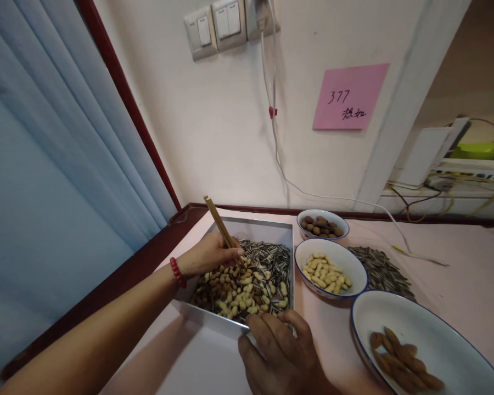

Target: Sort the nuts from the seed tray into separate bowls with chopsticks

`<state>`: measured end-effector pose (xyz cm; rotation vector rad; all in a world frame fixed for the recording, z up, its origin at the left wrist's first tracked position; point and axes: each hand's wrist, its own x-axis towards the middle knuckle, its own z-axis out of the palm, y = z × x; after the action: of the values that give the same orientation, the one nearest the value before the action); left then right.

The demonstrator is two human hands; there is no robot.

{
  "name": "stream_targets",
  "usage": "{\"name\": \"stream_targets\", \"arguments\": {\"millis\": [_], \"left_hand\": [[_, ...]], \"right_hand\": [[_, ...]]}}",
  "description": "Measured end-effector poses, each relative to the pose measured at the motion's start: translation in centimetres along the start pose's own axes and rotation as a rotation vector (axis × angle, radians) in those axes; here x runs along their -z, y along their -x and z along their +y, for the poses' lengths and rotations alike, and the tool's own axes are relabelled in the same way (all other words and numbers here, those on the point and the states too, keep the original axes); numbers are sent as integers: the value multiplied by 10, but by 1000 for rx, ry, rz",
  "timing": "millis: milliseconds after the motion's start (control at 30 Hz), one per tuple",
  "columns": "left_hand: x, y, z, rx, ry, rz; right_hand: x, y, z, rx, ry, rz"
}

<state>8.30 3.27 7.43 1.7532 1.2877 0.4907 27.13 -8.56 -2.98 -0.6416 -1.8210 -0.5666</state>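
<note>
A pair of wooden chopsticks [219, 220] is held in my left hand [214, 253], fingers closed round them and tips down among the nuts. Below them is a shallow grey-white box [291, 241] holding a mix of peanuts in the shell [241, 299] and striped sunflower seeds [267, 253]. My right hand [278, 351] grips the near rim of the box, its fingers curled over the edge near the right corner. What lies under my left hand is hidden.
Right of the box stand a bowl of brown nuts [321, 226], a bowl of peanuts [298, 258] and a larger bowl [448, 323] with elongated brown nuts. Sunflower seeds [381, 271] lie piled on the table. A white cable [333, 196] trails down the wall; a blue curtain [66, 164] hangs left.
</note>
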Motion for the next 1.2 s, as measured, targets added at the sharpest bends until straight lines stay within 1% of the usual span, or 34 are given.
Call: {"name": "stream_targets", "arguments": {"millis": [267,333,367,433,500,533,567,600,700,733,800,933,1033,1100,1200], "left_hand": [[3,1,2,19,96,-25],[1,3,3,20,133,-53],[0,4,4,20,148,-89],[-3,4,4,8,145,-207],[-6,2,4,-33,68,-330],[-7,0,5,-66,2,-361],[-7,-3,5,-104,-80,-360],[-7,-6,5,-138,-169,-321],[-4,-14,7,-199,-371,-131],[-2,-15,7,-209,-395,-89],[3,-15,7,-224,-374,-53],[15,-7,12,-216,-217,-37],[20,-1,19,-206,-103,-76],[20,0,22,-222,-74,-102],[14,-5,22,-231,-95,-129]], "right_hand": [[-2,2,0,4,1,2],[-2,2,0,2,3,7],[-2,2,0,2,5,11],[-3,2,0,0,10,14],[-3,2,0,-4,14,19],[-4,2,0,-3,14,26],[-4,1,-1,0,16,33],[-5,1,-1,2,17,35],[-5,1,-1,-2,24,39],[-6,0,-1,-10,25,42],[-6,1,-1,-19,22,54],[-5,0,-1,-5,26,50],[-4,-2,-1,-17,28,53],[-4,-3,-1,-19,28,56],[-4,-4,-1,-15,31,49]]}}
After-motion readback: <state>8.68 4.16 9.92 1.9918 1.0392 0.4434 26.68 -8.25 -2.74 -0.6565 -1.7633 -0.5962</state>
